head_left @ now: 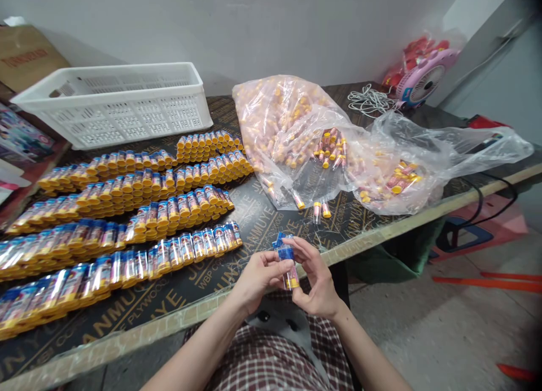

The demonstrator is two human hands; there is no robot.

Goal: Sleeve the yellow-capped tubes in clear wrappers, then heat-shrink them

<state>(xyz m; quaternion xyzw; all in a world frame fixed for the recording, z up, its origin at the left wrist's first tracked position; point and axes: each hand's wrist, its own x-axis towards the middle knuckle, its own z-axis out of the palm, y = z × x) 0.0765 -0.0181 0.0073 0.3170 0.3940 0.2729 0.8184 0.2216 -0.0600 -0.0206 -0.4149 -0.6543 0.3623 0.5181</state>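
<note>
In front of my body, both hands close on one small clear tube [290, 279] with a blue top and a yellow bottom. My left hand [259, 279] pinches it from the left at the blue part. From the right, my right hand [315, 281] has its fingers at the top and its thumb near the yellow end. A blue plastic piece [279, 239] shows just above the tube; whether it is joined to it I cannot tell. Beyond my hands, a few loose yellow-capped tubes [317, 211] lie by the mouth of a clear plastic bag [292, 105] full of similar ones.
Stacked rows of blue-and-yellow tubes [163, 255] cover the left of the black plywood table [254, 201]. Behind them stands a white basket [139, 111]. Another clear bag [381, 179], a white cable [370, 100] and a pink fan [427, 80] are on the right.
</note>
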